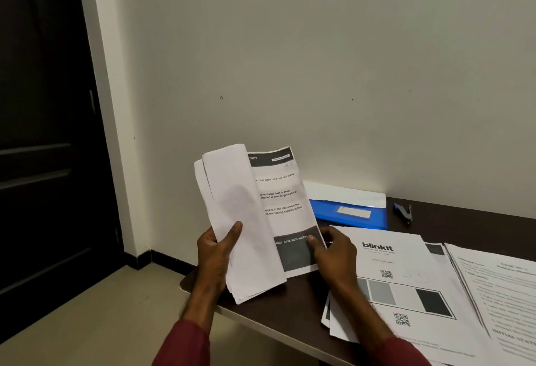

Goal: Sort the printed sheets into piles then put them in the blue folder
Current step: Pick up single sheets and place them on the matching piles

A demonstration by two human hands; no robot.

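Observation:
My left hand [216, 252] grips a bundle of printed sheets [240, 220] held upright above the desk's left end, its front pages curled back. My right hand [333, 252] pinches the lower right corner of the exposed sheet [282, 197], which has a dark header and a dark block at the bottom. A pile headed "blinkit" [406, 284] lies flat on the desk to the right of my hands. Another pile of text sheets [504, 293] lies at the far right. The blue folder [352, 214] rests closed against the wall behind the piles, with white paper [345, 194] behind it.
A dark stapler [403, 211] lies on the dark brown desk [452, 220] to the right of the folder. The desk's left edge ends just under my left wrist. A dark door [43, 133] stands at the left, past a strip of tiled floor.

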